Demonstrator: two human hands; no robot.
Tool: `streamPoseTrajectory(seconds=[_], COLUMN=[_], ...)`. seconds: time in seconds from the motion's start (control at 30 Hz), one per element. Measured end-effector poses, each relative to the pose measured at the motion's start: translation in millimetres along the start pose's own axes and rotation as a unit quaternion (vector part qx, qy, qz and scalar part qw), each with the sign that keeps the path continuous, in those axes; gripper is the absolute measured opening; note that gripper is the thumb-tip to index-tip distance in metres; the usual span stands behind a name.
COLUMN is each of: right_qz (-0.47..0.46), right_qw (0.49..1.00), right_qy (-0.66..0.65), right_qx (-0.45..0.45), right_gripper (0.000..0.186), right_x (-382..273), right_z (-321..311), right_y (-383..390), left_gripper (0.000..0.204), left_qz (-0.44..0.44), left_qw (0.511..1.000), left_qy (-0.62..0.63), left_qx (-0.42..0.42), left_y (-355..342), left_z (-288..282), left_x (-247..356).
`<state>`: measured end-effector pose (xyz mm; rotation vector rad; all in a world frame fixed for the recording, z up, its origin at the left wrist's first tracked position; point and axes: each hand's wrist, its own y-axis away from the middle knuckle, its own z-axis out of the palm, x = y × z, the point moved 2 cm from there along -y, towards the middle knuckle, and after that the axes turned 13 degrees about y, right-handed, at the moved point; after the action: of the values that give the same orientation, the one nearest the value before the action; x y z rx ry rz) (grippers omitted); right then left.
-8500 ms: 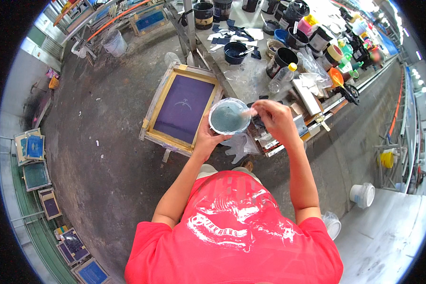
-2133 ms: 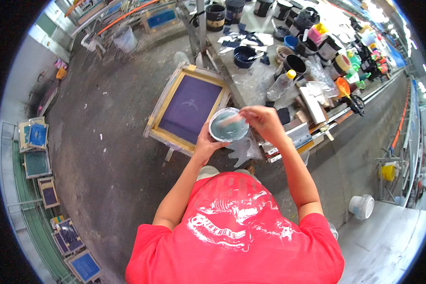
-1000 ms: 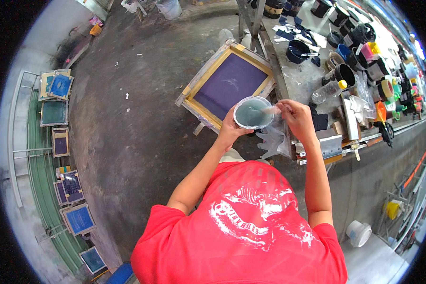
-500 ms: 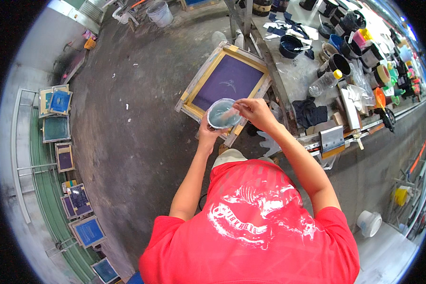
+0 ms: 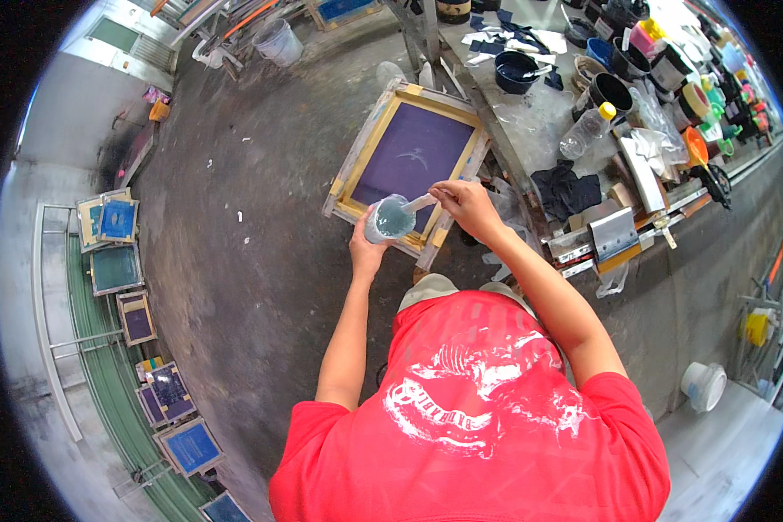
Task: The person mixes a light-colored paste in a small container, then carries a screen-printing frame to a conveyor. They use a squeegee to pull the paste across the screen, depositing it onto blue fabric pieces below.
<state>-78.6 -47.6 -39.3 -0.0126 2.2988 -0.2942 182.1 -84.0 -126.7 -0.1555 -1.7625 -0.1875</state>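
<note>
My left hand (image 5: pixel 365 249) is wrapped round a clear plastic cup (image 5: pixel 374 228), which leans with its mouth turned toward the right. Thick grey-blue, gel-like stuff (image 5: pixel 393 219) fills much of it. In a pinch, my right hand (image 5: pixel 464 205) grips a flat whitish stick (image 5: pixel 420 203) whose far end reaches over the cup's rim. Beyond both hands lies a wooden-framed printing screen (image 5: pixel 357 187) with purple mesh and yellow tape along its inner border. A small pale curved mark shows on the mesh. The cup overlaps the screen's near left corner in view.
At the right, a cluttered worktable (image 5: pixel 531 130) bears a clear bottle with a yellow cap (image 5: pixel 588 130), a black tub (image 5: pixel 515 73), black cloth (image 5: pixel 565 191) and a metal-edged squeegee (image 5: pixel 615 237). More framed screens (image 5: pixel 117 267) line the left wall. A white bucket (image 5: pixel 703 385) lies at the lower right.
The cup has tilted more toward the right and shifted slightly left. The stick's end, earlier down inside the cup, is now raised to its rim. My view has turned slightly.
</note>
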Motion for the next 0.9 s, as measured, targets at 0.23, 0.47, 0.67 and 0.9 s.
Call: streamPoseTrajectory(seconds=[0.23,0.47,0.67,0.9], right_qz=[0.029,0.038,0.047,0.045], right_qw=[0.997,0.997,0.995,0.995], right_qy=[0.018,0.021,0.021,0.043], right_qx=[0.063,0.068,0.080,0.076], right_gripper=[0.020,0.020,0.020,0.020], right_x=[10.8,12.9,21.2,32.8], right_z=[-9.5,-10.1,-7.4,-5.2], right_y=[28.1,31.6,32.2,28.9], left_gripper=[0.087,0.083,0.083,0.081], left_qz=[0.055,0.091,0.086,0.096], left_qw=[0.985,0.968,0.963,0.968], left_qy=[-0.161,-0.224,-0.253,-0.227], left_qx=[0.040,0.062,0.012,-0.042], left_y=[-28.4,-58.7,-49.9,-24.6], left_z=[-27.5,-55.7,-47.6,-14.2], left_x=[-10.1,10.0,35.1,60.4])
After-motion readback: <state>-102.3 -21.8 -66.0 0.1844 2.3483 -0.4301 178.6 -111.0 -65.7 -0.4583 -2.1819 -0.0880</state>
